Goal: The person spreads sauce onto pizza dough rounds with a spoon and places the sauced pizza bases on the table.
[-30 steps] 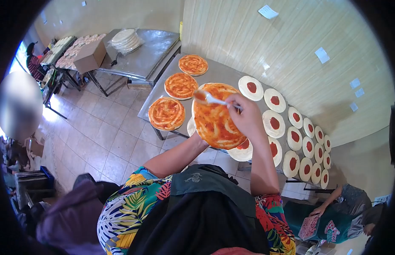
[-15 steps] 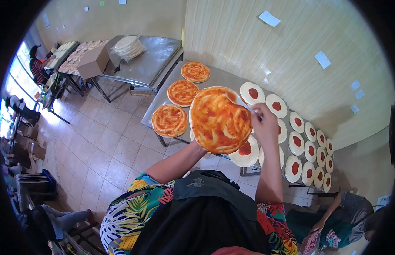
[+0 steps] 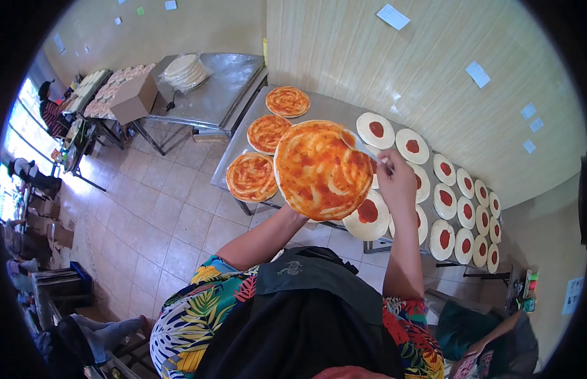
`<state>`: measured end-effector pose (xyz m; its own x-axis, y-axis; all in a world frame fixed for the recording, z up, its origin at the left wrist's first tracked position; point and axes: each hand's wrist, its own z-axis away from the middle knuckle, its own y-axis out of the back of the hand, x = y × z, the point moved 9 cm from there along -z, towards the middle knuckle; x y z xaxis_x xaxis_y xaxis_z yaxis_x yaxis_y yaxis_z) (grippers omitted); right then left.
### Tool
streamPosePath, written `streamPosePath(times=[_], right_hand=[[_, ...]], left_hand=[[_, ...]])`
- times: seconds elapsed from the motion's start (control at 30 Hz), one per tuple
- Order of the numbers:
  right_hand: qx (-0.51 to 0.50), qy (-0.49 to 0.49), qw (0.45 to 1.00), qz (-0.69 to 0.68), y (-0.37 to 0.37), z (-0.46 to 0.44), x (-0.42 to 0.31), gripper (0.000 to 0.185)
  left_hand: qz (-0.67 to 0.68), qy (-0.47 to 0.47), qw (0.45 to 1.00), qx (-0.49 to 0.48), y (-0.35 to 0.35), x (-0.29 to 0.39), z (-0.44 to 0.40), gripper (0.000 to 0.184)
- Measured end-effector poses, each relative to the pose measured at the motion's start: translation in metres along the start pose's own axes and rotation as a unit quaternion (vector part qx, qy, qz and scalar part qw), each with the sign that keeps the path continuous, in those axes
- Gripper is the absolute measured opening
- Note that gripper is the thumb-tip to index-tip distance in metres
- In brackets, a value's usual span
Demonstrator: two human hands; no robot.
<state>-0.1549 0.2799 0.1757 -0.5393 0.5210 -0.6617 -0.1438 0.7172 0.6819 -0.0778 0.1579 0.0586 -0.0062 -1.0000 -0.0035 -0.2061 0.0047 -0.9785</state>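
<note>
Supports the sauced base from beneath with the left hand, raised before the table, presumably to keep it flat; cannot tell the spread of those hidden fingers. Grips the spoon in the right hand, with fingers closed round the handle, likely for control. Has 3 swirled discs to the left, perhaps deliberately grouped.

pale wood-grain wall, paper notes, tiled floor, metal table, bright window

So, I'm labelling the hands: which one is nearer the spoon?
Right. The right hand holds the spoon by its handle; the left hand is mostly hidden beneath the sauced dough round.
</note>
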Motion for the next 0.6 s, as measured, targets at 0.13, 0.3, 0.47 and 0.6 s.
streamPosePath(times=[0.13, 0.3, 0.47, 0.6], right_hand=[[-0.047, -0.024, 0.997, -0.049, -0.018, 0.036, 0.005, 0.012], [0.008, -0.028, 0.999, -0.016, -0.009, 0.027, 0.021, 0.013], [-0.073, -0.043, 0.994, -0.067, -0.042, 0.037, -0.007, 0.014], [-0.07, -0.083, 0.993, -0.05, -0.027, 0.042, 0.0, 0.013]], left_hand=[[-0.008, 0.0, 1.0, 0.013, 0.003, 0.009, 0.001, 0.055], [-0.022, 0.031, 0.999, 0.013, 0.005, 0.014, -0.01, 0.055], [-0.017, 0.094, 0.995, 0.01, 0.011, 0.014, -0.025, 0.055], [0.009, 0.108, 0.994, 0.005, 0.014, 0.036, -0.04, 0.055]])
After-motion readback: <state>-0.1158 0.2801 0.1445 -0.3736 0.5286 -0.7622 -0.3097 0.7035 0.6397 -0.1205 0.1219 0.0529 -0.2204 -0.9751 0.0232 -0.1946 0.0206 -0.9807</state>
